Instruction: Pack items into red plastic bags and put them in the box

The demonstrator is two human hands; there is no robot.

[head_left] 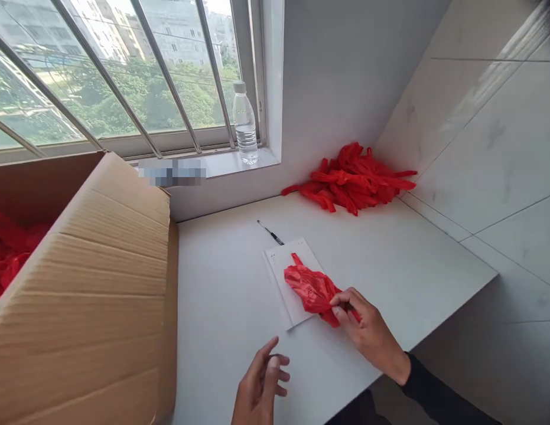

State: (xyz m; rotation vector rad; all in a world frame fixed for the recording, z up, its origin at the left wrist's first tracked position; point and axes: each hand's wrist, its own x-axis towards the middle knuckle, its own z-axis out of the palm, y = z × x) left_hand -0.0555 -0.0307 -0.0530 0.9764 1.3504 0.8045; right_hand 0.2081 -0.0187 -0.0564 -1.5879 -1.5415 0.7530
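Observation:
A crumpled red plastic bag (311, 287) lies on a white sheet of paper (283, 277) on the white counter (390, 260). My right hand (367, 333) pinches the bag's near end with thumb and fingers closed on it. My left hand (261, 386) hovers above the counter's front edge with its fingers loosely apart, holding nothing and a little left of the bag. A black pen (270, 232) rests just beyond the paper.
A pile of red plastic bags (352, 177) fills the back corner by the tiled wall. A large open cardboard box (84, 283) with more red bags (9, 254) inside stands at the left. A clear water bottle (245, 124) sits on the windowsill.

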